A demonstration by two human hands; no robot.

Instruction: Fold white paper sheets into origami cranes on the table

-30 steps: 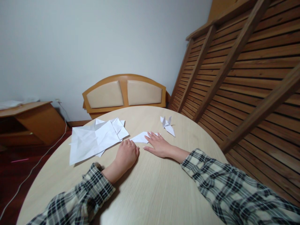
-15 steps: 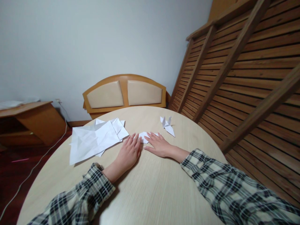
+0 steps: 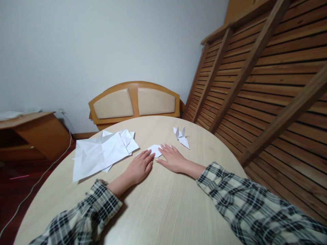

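My left hand [image 3: 138, 166] lies flat on the round wooden table [image 3: 163, 204], fingers stretched out over the left part of a small folded white paper [image 3: 154, 149]. My right hand [image 3: 172, 159] also rests flat, fingers spread, pressing on the right part of the same paper. Both hands are side by side, thumbs nearly touching. A finished white paper crane [image 3: 181, 135] stands on the table beyond my right hand. A loose pile of creased white sheets [image 3: 102, 153] lies left of my left hand.
A wooden chair back with beige padding [image 3: 134, 102] stands at the far table edge. A slatted wooden panel [image 3: 268, 75] leans along the right. A low wooden cabinet [image 3: 30, 132] and a white cable [image 3: 38, 183] are at the left on the dark floor.
My left hand has gone from a curled fist beside the paper to fingers laid flat on it. The right hand stays flat on the paper. The view shifted slightly.
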